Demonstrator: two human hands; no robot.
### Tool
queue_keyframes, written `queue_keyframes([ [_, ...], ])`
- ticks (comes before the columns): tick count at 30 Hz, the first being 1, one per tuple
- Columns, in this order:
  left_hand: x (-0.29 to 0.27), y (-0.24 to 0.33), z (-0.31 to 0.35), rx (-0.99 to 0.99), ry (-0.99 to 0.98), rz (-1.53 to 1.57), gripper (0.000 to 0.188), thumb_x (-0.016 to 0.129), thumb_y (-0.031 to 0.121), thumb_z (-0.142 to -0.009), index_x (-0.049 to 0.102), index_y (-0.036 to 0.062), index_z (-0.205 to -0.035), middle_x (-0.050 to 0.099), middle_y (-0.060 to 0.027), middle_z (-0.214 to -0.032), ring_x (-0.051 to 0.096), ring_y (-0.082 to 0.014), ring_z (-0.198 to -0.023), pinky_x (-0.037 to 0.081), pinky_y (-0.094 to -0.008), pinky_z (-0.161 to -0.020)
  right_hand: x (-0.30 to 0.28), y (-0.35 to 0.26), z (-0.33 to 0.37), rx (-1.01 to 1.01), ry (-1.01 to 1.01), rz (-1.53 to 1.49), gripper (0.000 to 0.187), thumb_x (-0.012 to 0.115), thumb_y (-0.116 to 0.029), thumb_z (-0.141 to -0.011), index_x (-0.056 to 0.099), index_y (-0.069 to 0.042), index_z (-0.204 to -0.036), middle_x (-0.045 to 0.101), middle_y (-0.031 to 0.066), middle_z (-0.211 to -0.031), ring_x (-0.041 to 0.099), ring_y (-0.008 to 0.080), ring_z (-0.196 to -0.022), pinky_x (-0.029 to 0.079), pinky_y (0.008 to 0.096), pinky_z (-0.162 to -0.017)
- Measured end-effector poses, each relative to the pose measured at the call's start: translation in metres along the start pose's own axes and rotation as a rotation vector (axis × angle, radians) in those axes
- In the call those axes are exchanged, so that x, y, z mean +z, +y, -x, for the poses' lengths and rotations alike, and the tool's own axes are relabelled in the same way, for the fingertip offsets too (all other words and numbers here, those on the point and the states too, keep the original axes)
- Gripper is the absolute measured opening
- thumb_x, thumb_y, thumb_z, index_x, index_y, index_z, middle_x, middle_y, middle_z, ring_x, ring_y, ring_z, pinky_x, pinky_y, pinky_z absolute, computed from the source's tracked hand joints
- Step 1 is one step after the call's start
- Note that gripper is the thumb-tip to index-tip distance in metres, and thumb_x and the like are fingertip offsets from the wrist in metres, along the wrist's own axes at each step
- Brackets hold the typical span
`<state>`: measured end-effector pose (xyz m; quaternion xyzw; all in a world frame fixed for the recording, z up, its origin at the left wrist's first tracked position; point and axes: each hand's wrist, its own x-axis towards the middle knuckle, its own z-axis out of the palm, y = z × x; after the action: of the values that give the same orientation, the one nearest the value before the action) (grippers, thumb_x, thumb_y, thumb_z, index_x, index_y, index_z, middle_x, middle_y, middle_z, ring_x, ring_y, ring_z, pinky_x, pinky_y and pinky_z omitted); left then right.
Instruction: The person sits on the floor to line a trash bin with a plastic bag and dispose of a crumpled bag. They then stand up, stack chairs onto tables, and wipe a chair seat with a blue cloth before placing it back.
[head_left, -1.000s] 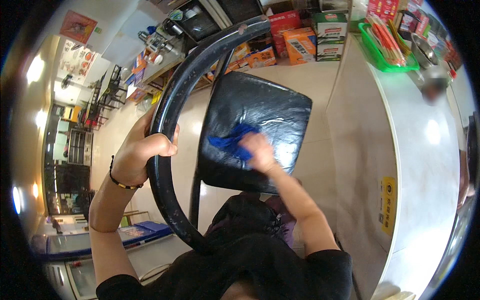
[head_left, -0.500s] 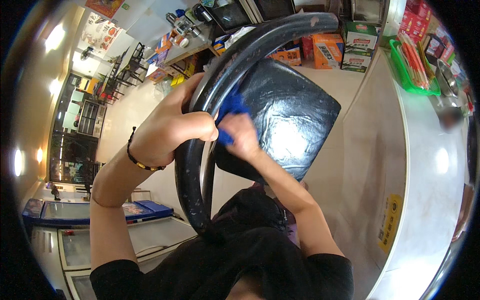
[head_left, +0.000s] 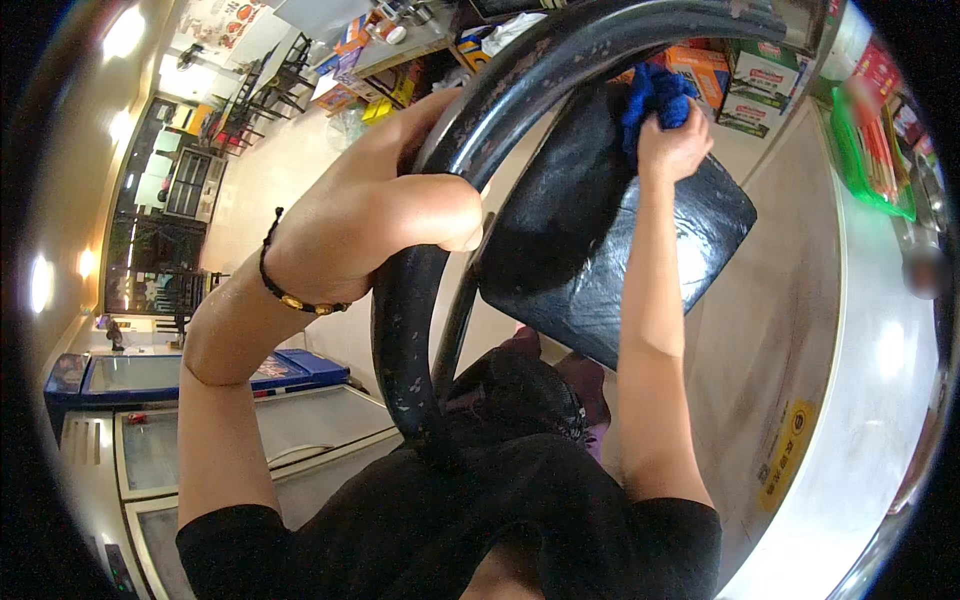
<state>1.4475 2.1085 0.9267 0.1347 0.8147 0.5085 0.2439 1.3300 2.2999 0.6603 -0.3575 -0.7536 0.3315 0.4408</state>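
Note:
A black chair with a thick, curved tubular frame (head_left: 405, 350) is held up close in front of me; its paint is chipped in places. My left hand (head_left: 400, 220) is closed around the tube. Beyond the tube lies the chair's glossy black padded seat (head_left: 560, 200), wrinkled and catching the light. At the seat's far edge, my right hand (head_left: 676, 148) grips a bunched blue cloth (head_left: 655, 95). The cloth appears to touch the seat or the frame there, though the exact contact is hard to tell.
To the right runs a long white counter (head_left: 880, 350) bearing a green basket (head_left: 845, 165) of packets. Cardboard boxes (head_left: 755, 85) stand at the back. Chest freezers (head_left: 230, 440) with a blue-edged top are at left. A cluttered table (head_left: 400, 50) stands far left of centre.
My right hand has carried the blue cloth from beside my left hand to the far right edge of the seat. The chair has shifted slightly right, my left hand still on the tube.

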Motion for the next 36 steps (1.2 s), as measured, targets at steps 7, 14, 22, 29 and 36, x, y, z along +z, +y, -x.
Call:
queue_keyframes([
  [7, 0.003, 0.011, -0.010, 0.009, -0.060, -0.100, 0.041, 0.057, 0.016, -0.060, 0.051, 0.0003, -0.097, 0.049, 0.0004, -0.072, 0.046, -0.0082, -0.063, 0.038, -0.0214, -0.061, -0.086, -0.013, 0.166, -0.645, -0.655, -0.573, 0.040, 0.061, -0.003, -0.048, 0.057, -0.010, -0.087, 0.057, 0.0070, -0.092, 0.051, 0.0257, -0.089, 0.040, 0.0392, -0.079],
  [14, -0.012, -0.009, 0.006, -0.081, -0.010, 0.145, 0.065, 0.050, 0.008, -0.053, 0.040, -0.0021, -0.117, 0.047, -0.0078, -0.079, 0.045, -0.0141, -0.068, 0.041, -0.0258, -0.065, -0.162, 0.142, 0.192, -0.612, -0.744, -0.193, 0.046, 0.069, -0.019, -0.049, 0.056, -0.016, -0.093, 0.051, 0.0058, -0.102, 0.047, 0.0276, -0.091, 0.043, 0.0375, -0.075],
  [22, -0.012, 0.007, 0.020, -0.017, 0.018, 0.193, 0.067, 0.051, 0.004, -0.053, 0.038, -0.0021, -0.119, 0.048, -0.0070, -0.079, 0.047, -0.0143, -0.065, 0.042, -0.0262, -0.064, -0.186, 0.262, 0.127, 0.653, -0.113, 0.185, 0.036, 0.059, -0.010, -0.067, 0.052, -0.003, -0.102, 0.057, 0.0157, -0.093, 0.055, 0.0327, -0.084, 0.044, 0.0413, -0.076],
  [29, -0.009, 0.008, 0.020, -0.038, 0.009, 0.093, 0.077, 0.052, 0.008, -0.050, 0.031, -0.0013, -0.124, 0.046, -0.0076, -0.080, 0.046, -0.0144, -0.064, 0.042, -0.0272, -0.063, -0.127, 0.093, 0.170, -0.166, -0.174, -0.228, 0.041, 0.055, 0.003, -0.044, 0.053, -0.006, -0.084, 0.052, 0.0107, -0.084, 0.050, 0.0297, -0.085, 0.039, 0.0392, -0.078],
  [36, 0.004, 0.003, 0.019, -0.056, 0.041, -0.018, 0.048, 0.051, 0.007, -0.052, 0.045, -0.0032, -0.099, 0.050, -0.0080, -0.072, 0.049, -0.0163, -0.063, 0.041, -0.0262, -0.063, -0.091, 0.029, 0.195, -0.916, -0.657, -0.503, 0.028, 0.055, -0.012, -0.059, 0.056, -0.014, -0.087, 0.054, 0.0037, -0.096, 0.048, 0.0231, -0.092, 0.040, 0.0394, -0.074],
])
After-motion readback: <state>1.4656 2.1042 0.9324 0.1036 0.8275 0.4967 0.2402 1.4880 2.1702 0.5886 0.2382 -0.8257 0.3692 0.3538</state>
